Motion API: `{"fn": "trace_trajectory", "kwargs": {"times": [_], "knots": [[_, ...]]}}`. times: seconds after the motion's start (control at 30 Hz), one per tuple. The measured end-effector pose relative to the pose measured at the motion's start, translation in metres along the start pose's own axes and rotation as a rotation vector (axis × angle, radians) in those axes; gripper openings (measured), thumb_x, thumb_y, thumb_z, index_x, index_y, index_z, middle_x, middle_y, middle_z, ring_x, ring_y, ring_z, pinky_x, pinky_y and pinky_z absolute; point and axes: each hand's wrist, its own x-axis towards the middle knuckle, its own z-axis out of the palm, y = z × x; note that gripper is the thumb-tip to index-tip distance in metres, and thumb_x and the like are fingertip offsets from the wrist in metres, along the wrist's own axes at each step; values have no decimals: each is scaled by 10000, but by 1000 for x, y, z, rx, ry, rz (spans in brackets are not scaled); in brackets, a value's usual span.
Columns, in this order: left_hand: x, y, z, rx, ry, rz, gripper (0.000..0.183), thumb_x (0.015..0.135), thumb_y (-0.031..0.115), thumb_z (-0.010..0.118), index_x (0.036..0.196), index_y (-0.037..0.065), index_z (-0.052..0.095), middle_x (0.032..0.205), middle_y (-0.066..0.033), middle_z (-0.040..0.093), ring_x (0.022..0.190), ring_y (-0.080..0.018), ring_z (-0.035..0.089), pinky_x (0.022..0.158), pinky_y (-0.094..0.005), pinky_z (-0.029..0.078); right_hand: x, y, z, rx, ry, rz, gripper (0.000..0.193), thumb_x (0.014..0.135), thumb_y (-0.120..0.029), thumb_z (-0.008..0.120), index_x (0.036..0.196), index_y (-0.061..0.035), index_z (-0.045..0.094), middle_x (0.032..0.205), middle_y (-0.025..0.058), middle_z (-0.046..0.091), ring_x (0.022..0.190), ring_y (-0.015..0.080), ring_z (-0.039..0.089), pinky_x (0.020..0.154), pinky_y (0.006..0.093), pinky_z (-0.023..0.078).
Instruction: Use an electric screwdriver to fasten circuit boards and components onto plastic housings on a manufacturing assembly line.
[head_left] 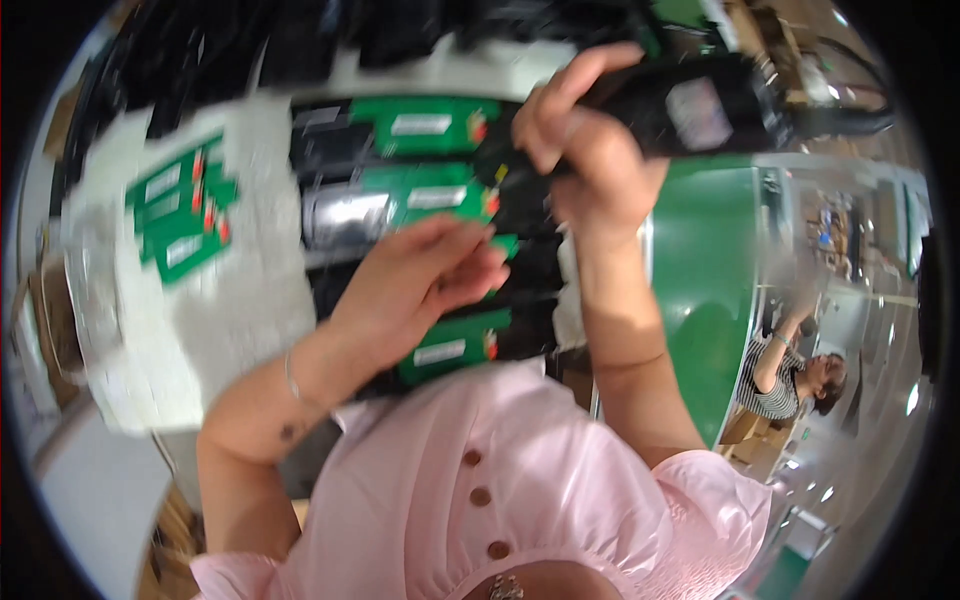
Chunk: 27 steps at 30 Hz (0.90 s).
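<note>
My left hand (425, 275) reaches over a row of flat black packages (525, 270), its fingers half bent and a little apart, with nothing visible between them. Part of a green card shows just past its fingertips. More green cards (420, 125) with white labels lie on the packages above and below this hand. My right hand (600, 150), blurred, is raised at the upper right and closed on a bulky black object (690, 105) with a pale square label. The object narrows toward a dark loop on its right; its exact kind cannot be made out.
Several overlapping green cards (180, 210) lie on the white padded surface (245, 330) to the left. Black packages (300, 45) line the far edge. A green tabletop (700, 270) is at the right, and beyond it sits another person in a striped top (770, 380).
</note>
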Motion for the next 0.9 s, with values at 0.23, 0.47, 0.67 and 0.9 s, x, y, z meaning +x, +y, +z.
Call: {"fn": "trace_trajectory", "kwargs": {"times": [0.23, 0.47, 0.67, 0.9], "knots": [[4, -5, 5, 9, 12, 44, 181, 884, 112, 464, 1011, -8, 513, 795, -24, 525, 642, -78, 483, 571, -170, 409, -36, -77, -8, 246, 21, -94, 244, 732, -57, 557, 914, 1, 405, 642, 11, 491, 571, 58, 456, 519, 206, 382], [9, 7, -28, -254, -197, -42, 195, 891, 91, 447, 1039, -34, 454, 894, -91, 513, 778, -131, 505, 712, -225, 480, -40, -82, -9, 284, 37, -126, 203, 658, -24, 562, 834, 8, 466, 675, 41, 485, 561, 76, 464, 492, 206, 364], [7, 13, -19, -147, -6, -90, 203, 886, 122, 467, 1050, 2, 470, 839, -65, 488, 729, -149, 491, 602, -231, 445, -41, -53, -8, 354, 63, -119, 250, 660, -103, 561, 850, 20, 454, 647, 39, 485, 531, 81, 481, 482, 202, 392], [8, 14, -24, -386, -91, -155, 174, 879, 144, 489, 991, 10, 478, 840, -56, 477, 738, -138, 481, 608, -223, 427, -39, -46, -5, 318, 94, -195, 229, 657, -71, 552, 847, 12, 455, 668, 33, 480, 554, 73, 477, 501, 201, 381]]}}
